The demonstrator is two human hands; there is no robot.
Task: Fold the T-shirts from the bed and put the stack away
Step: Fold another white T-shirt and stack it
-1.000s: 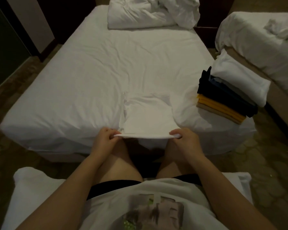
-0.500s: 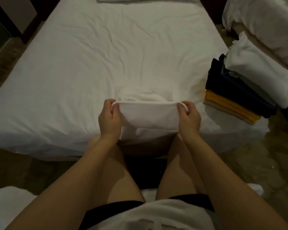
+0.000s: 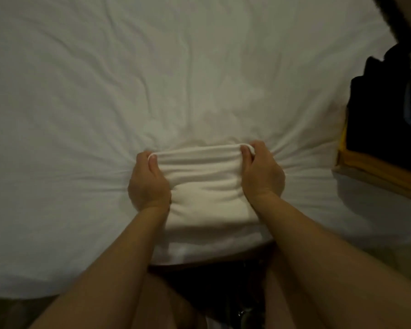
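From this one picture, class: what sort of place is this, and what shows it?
Probably a bedroom: a bed with a creased white sheet, a white T-shirt gripped by the left hand and right hand, a stack of folded clothes.

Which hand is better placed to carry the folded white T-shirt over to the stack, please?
Probably the right hand: it pinches a corner of the white T-shirt on the side facing the stack at the right edge of the bed. The left hand grips the opposite corner, farther away.

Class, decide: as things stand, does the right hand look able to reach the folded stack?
Probably yes: only bare sheet lies between the right hand and stack, though it pinches the white T-shirt.
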